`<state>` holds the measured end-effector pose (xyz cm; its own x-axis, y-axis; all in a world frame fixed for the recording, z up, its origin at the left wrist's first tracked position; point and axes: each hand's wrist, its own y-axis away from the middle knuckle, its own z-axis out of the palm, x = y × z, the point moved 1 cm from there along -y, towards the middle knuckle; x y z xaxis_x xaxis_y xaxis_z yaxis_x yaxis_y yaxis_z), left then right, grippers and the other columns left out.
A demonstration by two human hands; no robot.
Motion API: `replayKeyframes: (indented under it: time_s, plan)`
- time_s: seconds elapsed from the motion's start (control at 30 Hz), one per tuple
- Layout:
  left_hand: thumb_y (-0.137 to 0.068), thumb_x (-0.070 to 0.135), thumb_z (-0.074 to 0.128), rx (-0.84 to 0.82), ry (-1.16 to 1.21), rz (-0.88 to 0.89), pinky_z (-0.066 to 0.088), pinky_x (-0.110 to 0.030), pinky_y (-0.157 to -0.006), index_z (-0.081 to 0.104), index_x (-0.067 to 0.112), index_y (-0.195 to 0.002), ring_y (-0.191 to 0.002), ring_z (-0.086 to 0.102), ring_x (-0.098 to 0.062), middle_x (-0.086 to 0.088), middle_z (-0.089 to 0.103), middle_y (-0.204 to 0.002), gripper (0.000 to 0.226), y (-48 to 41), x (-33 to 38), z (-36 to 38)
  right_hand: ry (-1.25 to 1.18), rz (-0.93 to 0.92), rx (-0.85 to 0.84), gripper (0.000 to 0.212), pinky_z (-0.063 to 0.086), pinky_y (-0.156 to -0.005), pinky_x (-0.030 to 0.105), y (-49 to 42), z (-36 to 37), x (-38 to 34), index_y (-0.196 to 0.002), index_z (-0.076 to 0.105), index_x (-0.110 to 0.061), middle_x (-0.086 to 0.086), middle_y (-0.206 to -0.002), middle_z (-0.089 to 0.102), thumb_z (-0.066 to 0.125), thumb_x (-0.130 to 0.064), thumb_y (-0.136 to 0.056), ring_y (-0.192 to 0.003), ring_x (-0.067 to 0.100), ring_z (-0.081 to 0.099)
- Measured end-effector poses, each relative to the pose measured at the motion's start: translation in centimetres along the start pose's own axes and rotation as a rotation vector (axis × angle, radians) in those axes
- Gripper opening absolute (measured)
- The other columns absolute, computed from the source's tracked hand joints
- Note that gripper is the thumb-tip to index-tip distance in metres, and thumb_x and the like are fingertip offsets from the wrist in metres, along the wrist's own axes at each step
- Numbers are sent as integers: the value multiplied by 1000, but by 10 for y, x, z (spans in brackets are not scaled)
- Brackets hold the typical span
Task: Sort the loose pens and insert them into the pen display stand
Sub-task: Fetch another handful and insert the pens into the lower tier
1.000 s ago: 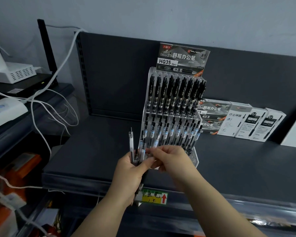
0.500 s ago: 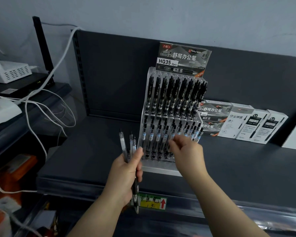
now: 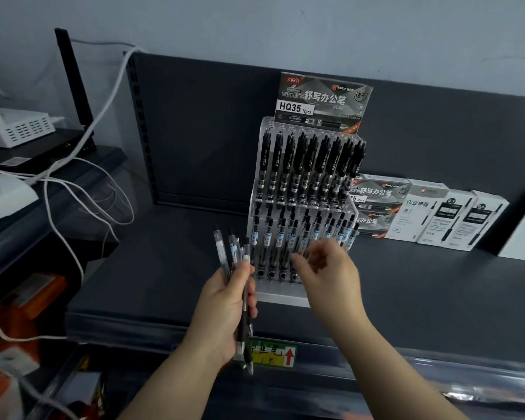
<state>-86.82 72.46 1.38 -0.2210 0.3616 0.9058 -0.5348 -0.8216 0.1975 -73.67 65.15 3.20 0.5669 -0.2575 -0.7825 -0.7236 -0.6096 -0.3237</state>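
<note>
A clear acrylic pen display stand (image 3: 281, 294) stands on the dark shelf, its upper tier full of black pens (image 3: 311, 165) and its lower tier holding clear-barrelled pens with blue labels. My left hand (image 3: 225, 310) grips a bundle of loose pens (image 3: 234, 256) upright, just left of the stand's front. My right hand (image 3: 328, 271) hovers in front of the lower tier with relaxed, slightly curled fingers and holds nothing. It hides part of the lower right slots.
Pen boxes (image 3: 428, 213) lie to the right of the stand on the dark shelf (image 3: 164, 268). A yellow-green price tag (image 3: 272, 354) sits on the shelf's front rail. White cables (image 3: 73, 189) and white devices (image 3: 15, 128) occupy the left side shelf.
My right hand took a pen from the bundle to the stand's lower tier and has now drawn back toward the bundle, empty. My left hand shifted slightly left with the remaining pens.
</note>
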Motion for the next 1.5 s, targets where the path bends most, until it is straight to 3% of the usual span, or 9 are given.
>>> replayKeyframes:
  time_s: [0.17,0.23,0.33,0.5,0.63,0.8,0.9,1.17,1.5]
  plan:
    - [-81,32,62,-83,76,-52,48,-32,-66,66,12,-93,-75,62,-19,-3,69,-77,24,7,0,6,-179,-6,-507,2,50,-60,16,28,8,-21,-85,63,-28,-7,-71,63,65,-27,-85,-62,-1,56]
    - [-80,30,63,-103,116,-69,51,-33,-66,67,11,-93,-75,68,-19,-2,72,-76,23,9,0,7,-247,29,-556,2,49,-58,17,31,7,-21,-88,66,-25,-5,-69,64,66,-25,-85,-59,2,57]
    - [-82,26,61,-113,137,-98,52,-26,-54,67,11,-91,-66,70,-13,-1,73,-72,19,14,-1,9,-329,82,-568,4,43,-53,14,33,4,-21,-86,69,-15,-6,-63,62,66,-18,-86,-52,0,52]
    - [-88,28,58,-104,97,-52,57,-37,-60,70,10,-91,-68,68,-22,-5,73,-74,22,18,-2,10,-585,257,-557,7,44,-50,16,39,6,-19,-88,67,-4,-4,-59,60,62,-8,-87,-50,3,54]
    - [-92,30,54,-61,22,-33,52,-26,-51,68,14,-95,-61,68,-15,0,71,-69,21,22,-4,7,-483,264,-515,7,44,-51,19,37,0,-19,-83,67,-9,-1,-61,62,62,-12,-88,-54,9,53]
    - [-92,31,52,36,-22,-33,45,-24,-48,67,11,-96,-51,46,-11,1,49,-59,24,19,-6,-4,-384,199,-118,6,48,-55,24,5,-28,-16,-83,64,-15,3,-71,68,61,-18,-88,-57,11,56]
    - [-93,34,50,44,-42,-19,40,-23,-46,65,11,-97,-49,43,-9,3,47,-56,28,19,-6,-5,-228,129,46,5,43,-49,17,-11,-31,-6,-87,63,-18,0,-74,68,62,-22,-89,-56,7,56]
    - [-96,29,49,61,-10,-21,38,-25,-49,61,13,-97,-50,44,-10,2,54,-57,20,22,-6,-6,74,90,-20,13,42,-57,21,-19,-6,21,-96,63,-11,-1,-79,65,59,-22,-91,-72,14,61]
    - [-95,27,51,51,-26,-34,40,-24,-46,61,13,-90,-49,49,-10,2,57,-58,19,22,-6,-8,99,84,-31,15,40,-64,19,-14,-2,28,-102,61,-11,-5,-82,58,60,-21,-90,-76,12,56]
